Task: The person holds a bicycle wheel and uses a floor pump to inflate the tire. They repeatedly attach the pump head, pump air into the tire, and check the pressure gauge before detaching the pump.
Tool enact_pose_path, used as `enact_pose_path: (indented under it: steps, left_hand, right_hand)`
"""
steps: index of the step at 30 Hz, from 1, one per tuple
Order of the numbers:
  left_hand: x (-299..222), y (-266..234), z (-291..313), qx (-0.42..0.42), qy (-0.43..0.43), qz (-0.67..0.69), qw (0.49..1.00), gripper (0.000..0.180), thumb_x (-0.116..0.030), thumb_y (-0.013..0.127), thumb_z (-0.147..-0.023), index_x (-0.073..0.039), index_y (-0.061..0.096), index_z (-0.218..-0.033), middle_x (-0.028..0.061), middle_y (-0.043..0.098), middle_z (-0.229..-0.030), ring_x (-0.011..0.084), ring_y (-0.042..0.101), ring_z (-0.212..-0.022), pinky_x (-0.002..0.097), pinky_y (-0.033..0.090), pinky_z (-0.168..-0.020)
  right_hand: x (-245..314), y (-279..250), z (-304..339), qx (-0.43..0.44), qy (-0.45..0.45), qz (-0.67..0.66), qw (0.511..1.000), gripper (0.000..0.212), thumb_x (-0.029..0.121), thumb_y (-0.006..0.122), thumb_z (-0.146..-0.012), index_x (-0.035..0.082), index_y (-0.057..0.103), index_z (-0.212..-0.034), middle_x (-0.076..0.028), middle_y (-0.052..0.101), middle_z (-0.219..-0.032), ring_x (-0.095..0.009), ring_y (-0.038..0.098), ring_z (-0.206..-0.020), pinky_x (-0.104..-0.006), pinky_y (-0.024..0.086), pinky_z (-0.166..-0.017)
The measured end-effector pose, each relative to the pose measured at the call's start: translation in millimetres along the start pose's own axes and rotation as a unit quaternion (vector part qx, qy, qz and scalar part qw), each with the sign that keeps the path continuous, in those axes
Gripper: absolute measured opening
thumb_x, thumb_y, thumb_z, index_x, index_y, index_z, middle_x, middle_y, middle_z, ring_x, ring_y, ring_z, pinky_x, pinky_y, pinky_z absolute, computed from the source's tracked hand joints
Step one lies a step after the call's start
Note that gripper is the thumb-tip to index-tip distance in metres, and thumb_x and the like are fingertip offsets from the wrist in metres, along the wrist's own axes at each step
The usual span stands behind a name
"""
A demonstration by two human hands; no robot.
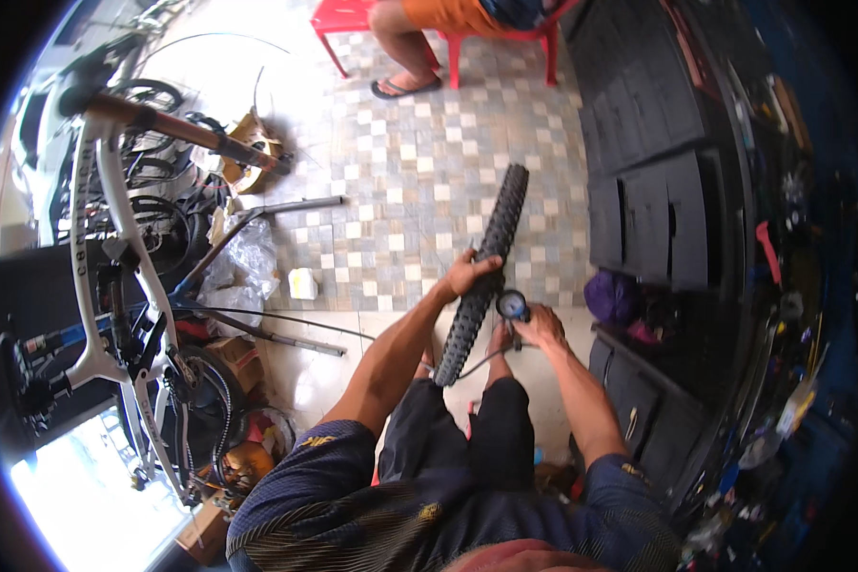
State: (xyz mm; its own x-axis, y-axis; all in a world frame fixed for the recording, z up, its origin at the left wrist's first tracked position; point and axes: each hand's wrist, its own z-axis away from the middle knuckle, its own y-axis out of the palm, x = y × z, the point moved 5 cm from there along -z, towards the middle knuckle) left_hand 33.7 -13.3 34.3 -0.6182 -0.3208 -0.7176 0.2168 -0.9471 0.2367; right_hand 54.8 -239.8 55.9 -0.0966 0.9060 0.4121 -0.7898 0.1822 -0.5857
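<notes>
A bicycle wheel with a black knobbly tyre (504, 219) stands edge-on in front of my legs, tilted with its top to the right. My left hand (469, 273) is closed over the tyre around its middle, thumb lying across the tread. Just right of the tyre, my right hand (541, 327) grips a tyre inflator with a round dial gauge (512, 304). From it a dark hose (486, 360) curves down toward the tyre's lower end. Whether the hose is joined to a valve is hidden behind the tyre.
To the left, a pale bicycle frame (141, 250) stands among bike parts, plastic bags (248, 257) and boxes. Black cabinets (653, 219) line the right side, with a purple bundle (610, 296) beside them. Someone sits on a red chair (456, 57) at the far end.
</notes>
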Motion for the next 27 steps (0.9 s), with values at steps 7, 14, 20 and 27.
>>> enact_pose_path:
  steps: [7, 14, 20, 27]
  left_hand:
    - [-6.9, -2.8, -2.9, 0.009, -0.008, 0.028, 1.0, 0.085, -0.055, 0.082, -0.081, 0.008, 0.053, -0.13, 0.0175, 0.067, -0.114, 0.0225, 0.066, -0.101, 0.0345, 0.054, -0.087]
    - [-17.7, -6.8, -9.1, -0.002, -0.039, -0.047, 0.998, 0.101, -0.064, 0.077, -0.081, 0.016, 0.048, -0.136, 0.0233, 0.065, -0.12, 0.0256, 0.066, -0.103, 0.0349, 0.053, -0.089]
    - [-14.0, -10.7, -25.7, 0.001, -0.031, -0.079, 0.996, 0.107, -0.066, 0.075, -0.08, 0.02, 0.045, -0.138, 0.027, 0.063, -0.124, 0.0279, 0.065, -0.109, 0.036, 0.05, -0.096]
    - [-4.8, -13.0, -29.3, -0.005, -0.032, -0.064, 0.997, 0.124, -0.067, 0.078, -0.078, 0.025, 0.03, -0.146, 0.0333, 0.056, -0.135, 0.0315, 0.062, -0.119, 0.0364, 0.049, -0.101]
  right_hand:
    - [8.9, -11.0, -2.7, -0.015, -0.015, -0.01, 1.0, 0.042, 0.04, 0.072, -0.083, 0.013, 0.073, -0.115, -0.018, 0.074, -0.111, -0.04, 0.068, -0.108, -0.049, 0.055, -0.092]
    - [6.4, -11.9, -2.2, 0.01, 0.013, -0.027, 1.0, 0.043, 0.039, 0.072, -0.082, 0.012, 0.073, -0.116, -0.018, 0.074, -0.112, -0.04, 0.069, -0.107, -0.0483, 0.056, -0.093]
    - [0.5, -13.2, -11.9, 0.012, 0.016, -0.035, 0.999, 0.043, 0.038, 0.074, -0.082, 0.011, 0.073, -0.115, -0.019, 0.074, -0.111, -0.04, 0.069, -0.108, -0.0483, 0.055, -0.094]
    - [-8.7, -6.8, -20.8, 0.031, -0.016, -0.048, 0.998, 0.044, 0.037, 0.075, -0.081, 0.011, 0.072, -0.117, -0.019, 0.074, -0.111, -0.04, 0.069, -0.107, -0.0475, 0.055, -0.095]
